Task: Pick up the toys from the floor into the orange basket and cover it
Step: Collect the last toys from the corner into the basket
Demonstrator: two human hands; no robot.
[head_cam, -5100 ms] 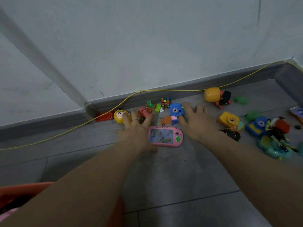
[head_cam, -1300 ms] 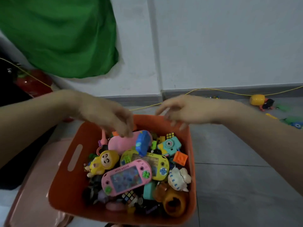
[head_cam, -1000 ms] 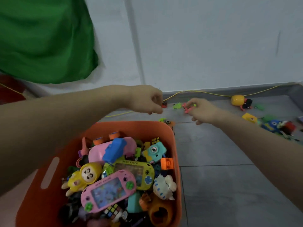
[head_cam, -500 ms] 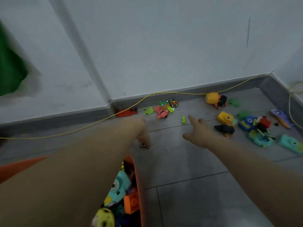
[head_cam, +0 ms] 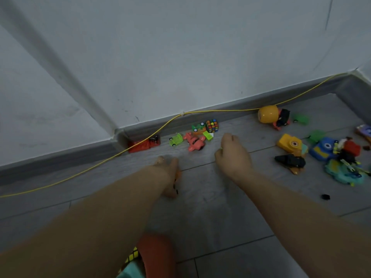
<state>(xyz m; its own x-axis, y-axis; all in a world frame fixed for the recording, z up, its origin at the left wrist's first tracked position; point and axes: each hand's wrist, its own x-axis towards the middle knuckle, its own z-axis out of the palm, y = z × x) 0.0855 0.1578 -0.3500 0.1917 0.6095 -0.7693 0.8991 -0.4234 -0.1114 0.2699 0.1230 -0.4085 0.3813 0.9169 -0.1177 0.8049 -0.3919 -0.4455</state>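
Observation:
Only a corner of the orange basket [head_cam: 158, 255] shows at the bottom edge, with a teal toy [head_cam: 130, 271] inside. My left hand [head_cam: 167, 173] reaches down to the floor and its fingers curl over a small orange toy car [head_cam: 178, 175] with black wheels. My right hand [head_cam: 233, 155] is on the floor further right with fingers curled under; a sliver of a small green piece [head_cam: 221, 147] shows at its fingertips. Just beyond lie a pink plane [head_cam: 194, 143], a green car [head_cam: 176, 141] and a colour cube [head_cam: 212, 125].
A red toy [head_cam: 143, 145] sits against the baseboard, where a yellow cable [head_cam: 160, 127] runs. To the right lie a yellow egg [head_cam: 268, 114], a yellow camera [head_cam: 290, 144], a black toy [head_cam: 290, 160], a blue camera [head_cam: 323, 150], a teal toy [head_cam: 343, 173] and a black bit [head_cam: 325, 197].
My view swung from the filled basket to the floor by the wall. Both hands dropped to the floor: the left closed over the small car, the right curled at the green piece.

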